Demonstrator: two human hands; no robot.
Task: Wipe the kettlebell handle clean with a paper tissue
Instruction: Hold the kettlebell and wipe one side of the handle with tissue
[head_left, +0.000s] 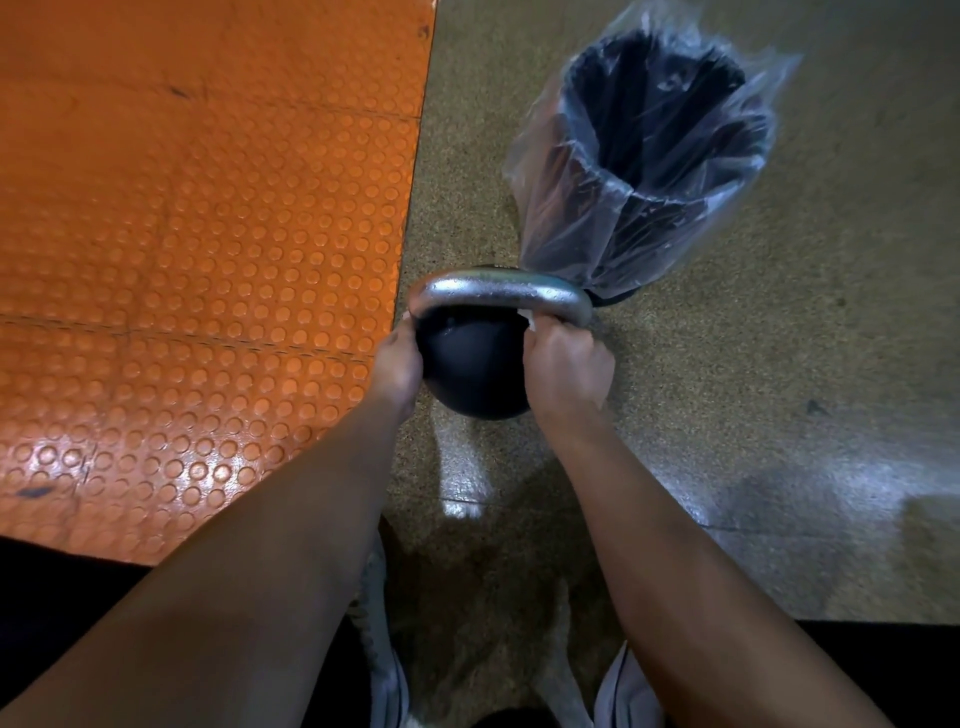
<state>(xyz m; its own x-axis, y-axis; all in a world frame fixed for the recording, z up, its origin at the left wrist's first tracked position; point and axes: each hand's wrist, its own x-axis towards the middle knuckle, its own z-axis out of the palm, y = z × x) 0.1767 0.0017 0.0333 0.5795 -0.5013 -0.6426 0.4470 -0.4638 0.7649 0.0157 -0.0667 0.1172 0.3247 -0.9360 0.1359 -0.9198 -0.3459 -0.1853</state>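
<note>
Black kettlebell (470, 371) on the speckled floor (727, 364), just right of the orange studded mat (208, 234), silver handle (498, 293) arched across the top. Left hand (397, 364) against the left side of the bell, fingers curled around the base of the handle there. Right hand (566, 366) at the right end of the handle, fingers curled tight and pinching a white paper tissue (530, 319) against the metal, only a small scrap showing. Just beyond the kettlebell, touching or nearly so, a black bin (660, 156) lined with a clear plastic bag (561, 218). White shoes (623, 691) at the lower edge.
</note>
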